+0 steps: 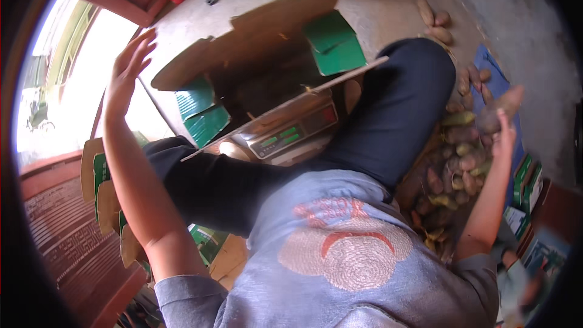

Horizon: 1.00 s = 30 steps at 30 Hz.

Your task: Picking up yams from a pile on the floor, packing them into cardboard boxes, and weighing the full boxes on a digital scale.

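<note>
Right hand [503, 136] is up at the person's right side, fingers wrapped round a reddish-brown sweet potato [499, 109], held above the heap of sweet potatoes [452, 170] on the floor. Left hand [127, 67] is raised out to the left, palm flat, fingers spread, gripping nothing. Between the knees, an open cardboard box [267, 42] sits on a digital scale [285, 133].

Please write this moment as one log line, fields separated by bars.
left hand: raised, open, empty | right hand: holds sweet potato above pile | open cardboard box on scale
</note>
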Motion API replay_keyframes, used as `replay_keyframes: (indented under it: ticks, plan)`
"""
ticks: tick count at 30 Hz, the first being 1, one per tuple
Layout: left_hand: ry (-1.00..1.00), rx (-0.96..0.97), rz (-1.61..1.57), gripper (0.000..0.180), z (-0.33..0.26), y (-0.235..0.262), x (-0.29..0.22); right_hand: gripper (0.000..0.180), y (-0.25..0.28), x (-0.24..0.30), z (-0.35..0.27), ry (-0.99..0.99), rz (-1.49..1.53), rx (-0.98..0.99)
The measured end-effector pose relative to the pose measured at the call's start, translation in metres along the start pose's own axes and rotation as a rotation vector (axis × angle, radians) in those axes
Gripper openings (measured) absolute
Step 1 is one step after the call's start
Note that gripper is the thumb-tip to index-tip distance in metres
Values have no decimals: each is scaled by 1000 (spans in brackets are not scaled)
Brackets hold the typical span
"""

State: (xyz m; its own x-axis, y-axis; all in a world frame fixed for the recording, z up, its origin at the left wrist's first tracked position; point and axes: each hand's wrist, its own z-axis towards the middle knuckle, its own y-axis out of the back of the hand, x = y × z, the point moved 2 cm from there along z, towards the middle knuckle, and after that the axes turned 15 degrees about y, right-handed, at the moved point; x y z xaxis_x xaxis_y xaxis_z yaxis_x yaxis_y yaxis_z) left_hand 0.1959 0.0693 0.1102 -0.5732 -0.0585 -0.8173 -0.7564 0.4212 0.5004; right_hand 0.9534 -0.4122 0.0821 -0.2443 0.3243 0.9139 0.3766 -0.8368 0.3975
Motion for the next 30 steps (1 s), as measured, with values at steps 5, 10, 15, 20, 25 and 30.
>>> replay_keyframes:
  ticks: [5, 10, 15, 20, 25, 30]
  plan:
    - [-101, 141, 93, 50, 2, -12, -10, 65, -129, 227, 5, 458, 395, 338]
    - [-106, 238, 46, 48, -5, -26, -7, 86, -293, 335, -91, 814, 22, 948]
    - [-97, 85, 229, 37, -3, -21, -9, 76, -444, 340, -203, 1290, -253, 1525]
    - [-121, 86, 319, 34, -2, -17, -3, 63, -528, 254, -256, 1323, -650, 1883]
    - [-163, 98, 312, 36, -1, -15, 1, 81, -572, 185, -261, 1224, -950, 1964]
    - [-183, 85, 299, 37, -3, -16, 1, 81, -573, 146, -256, 1228, -1131, 2016]
